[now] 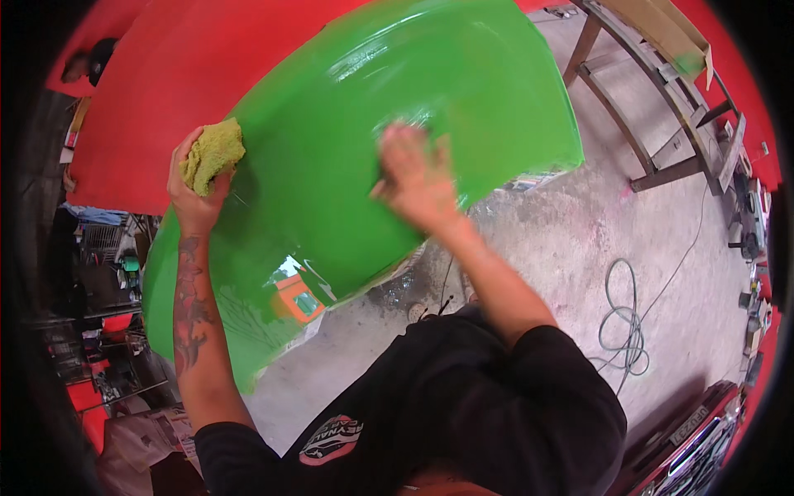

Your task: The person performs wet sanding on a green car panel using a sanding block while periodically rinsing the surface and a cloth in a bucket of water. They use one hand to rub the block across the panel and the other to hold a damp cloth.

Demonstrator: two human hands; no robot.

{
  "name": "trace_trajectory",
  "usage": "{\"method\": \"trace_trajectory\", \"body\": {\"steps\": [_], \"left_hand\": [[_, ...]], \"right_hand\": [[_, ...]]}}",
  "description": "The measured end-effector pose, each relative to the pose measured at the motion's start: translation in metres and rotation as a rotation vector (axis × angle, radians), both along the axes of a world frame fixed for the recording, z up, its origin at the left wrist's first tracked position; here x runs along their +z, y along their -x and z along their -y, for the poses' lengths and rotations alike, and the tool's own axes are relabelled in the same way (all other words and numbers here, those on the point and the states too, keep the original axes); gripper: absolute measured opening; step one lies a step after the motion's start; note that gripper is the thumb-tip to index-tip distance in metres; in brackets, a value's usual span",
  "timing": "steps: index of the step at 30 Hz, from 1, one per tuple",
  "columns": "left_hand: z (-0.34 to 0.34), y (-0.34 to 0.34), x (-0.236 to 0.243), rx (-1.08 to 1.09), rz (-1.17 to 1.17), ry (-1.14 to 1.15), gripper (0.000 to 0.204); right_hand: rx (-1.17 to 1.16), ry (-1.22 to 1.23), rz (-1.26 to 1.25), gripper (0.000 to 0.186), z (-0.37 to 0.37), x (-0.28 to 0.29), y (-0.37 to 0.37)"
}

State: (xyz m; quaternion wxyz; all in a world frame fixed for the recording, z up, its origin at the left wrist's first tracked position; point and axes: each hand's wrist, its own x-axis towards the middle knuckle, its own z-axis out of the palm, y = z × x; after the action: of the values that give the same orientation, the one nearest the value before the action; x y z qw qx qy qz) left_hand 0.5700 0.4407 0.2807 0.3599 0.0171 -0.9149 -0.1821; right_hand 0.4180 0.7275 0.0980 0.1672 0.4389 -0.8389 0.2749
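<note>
Before me spreads a large, glossy green panel (331, 198), curved like a car body part, with wet streaks shining on it. My left hand (192, 178) is closed around a yellow-green sponge (217, 153), held at the panel's left edge. Farther right, my right hand (413, 169) lies flat on the green surface near its middle, fingers stretched out and blurred by motion. Dark patches show beside its fingers; I cannot tell whether they are shadow or a thin sheet under the palm.
A red surface (174, 91) rises behind the panel. On the right stand a wooden frame (620, 116) and, on the concrete floor (546, 248), a coiled hose (624, 331). Cluttered shelving (103, 355) fills the left side. A cardboard piece (662, 29) rests at the far right.
</note>
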Motion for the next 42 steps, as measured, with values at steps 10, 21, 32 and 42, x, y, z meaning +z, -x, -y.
{"method": "trace_trajectory", "body": {"steps": [10,21,32,42], "left_hand": [[0.001,0.011,0.003,-0.060,0.028,0.027,0.057],[0.006,0.009,0.001,-0.067,0.049,-0.049,0.056],[0.022,0.008,-0.002,-0.067,0.053,0.045,0.058],[0.025,-0.004,-0.003,-0.013,0.072,0.065,0.058]], "right_hand": [[0.018,-0.136,0.188,0.075,-0.034,-0.063,-0.080],[-0.434,0.179,0.559,0.080,-0.075,-0.072,-0.022],[-0.690,0.239,0.589,0.078,-0.121,-0.076,0.074],[-0.748,0.213,0.545,0.075,-0.131,-0.082,0.086]]}}
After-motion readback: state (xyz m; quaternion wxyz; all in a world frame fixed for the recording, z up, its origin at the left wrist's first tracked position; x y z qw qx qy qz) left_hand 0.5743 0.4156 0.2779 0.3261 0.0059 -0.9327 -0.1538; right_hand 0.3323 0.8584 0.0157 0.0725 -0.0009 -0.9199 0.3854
